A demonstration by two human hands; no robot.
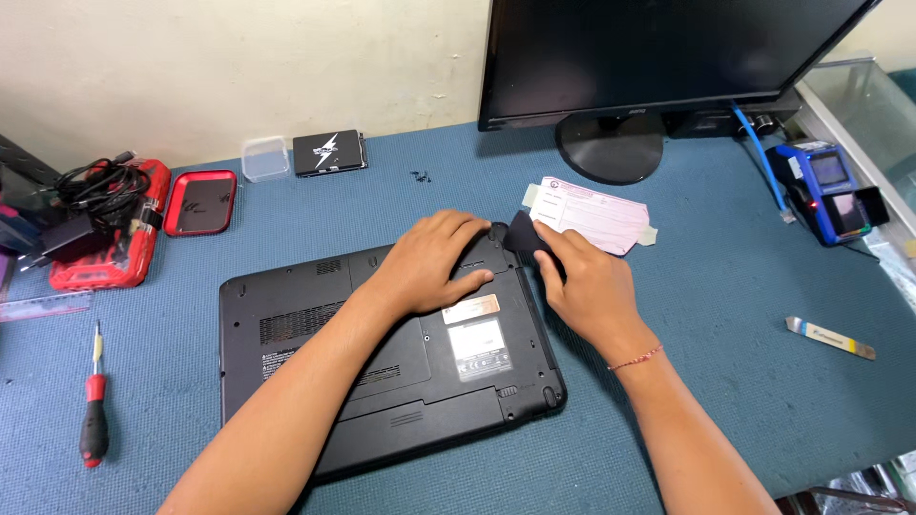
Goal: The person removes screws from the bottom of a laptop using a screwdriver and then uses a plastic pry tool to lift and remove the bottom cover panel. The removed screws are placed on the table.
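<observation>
Head view: left hand (pixel 434 262) presses flat on the upturned laptop (pixel 382 353) while right hand (pixel 582 281) pinches a black panel (pixel 525 232) at its far corner; best slid out level.

Labels, slip and screens on a blue work mat

White sticker (pixel 476 347) and small pale tag (pixel 471 308) on laptop underside; pink-white paper slip (pixel 593 215) near monitor stand; dark monitor screen (pixel 658 48) at rear; blue handheld's lit screen (pixel 845 212) far right.

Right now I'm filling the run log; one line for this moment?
left hand flat on laptop | right hand grips black piece at edge
</observation>
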